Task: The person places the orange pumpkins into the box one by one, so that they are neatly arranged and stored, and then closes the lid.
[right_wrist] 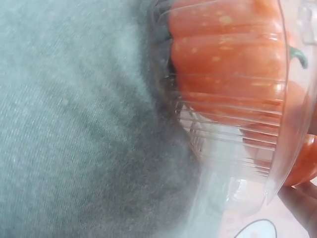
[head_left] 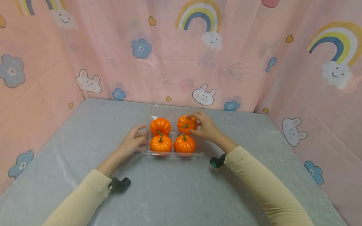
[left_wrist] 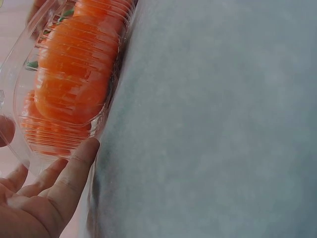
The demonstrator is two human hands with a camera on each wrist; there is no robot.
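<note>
Inside a hinged clear plastic box (head_left: pixel 199 154), small orange pumpkins with green stems stand in two rows. My right hand (head_left: pixel 207 128) grips the back-right pumpkin (head_left: pixel 184 125) between thumb and fingers, and this pumpkin tilts toward the box's right edge. The back-left pumpkin (head_left: pixel 160 126), front-left pumpkin (head_left: pixel 161 143) and front-right pumpkin (head_left: pixel 184 144) sit in the box. At the left side, my left hand (head_left: pixel 134 140) touches the box wall with nearly straight fingers (left_wrist: pixel 69 188). The right wrist view shows the ribbed wall close up, with part of the right hand (right_wrist: pixel 299 206) beyond it.
The box's transparent lid (head_left: pixel 171 110) stands raised at the back, near the curtain. A grey cloth-covered table (head_left: pixel 175 194) lies underneath. Pink printed curtains (head_left: pixel 169 72) enclose the back and both sides. Black wrist devices (head_left: pixel 120 184) hang at both cuffs.
</note>
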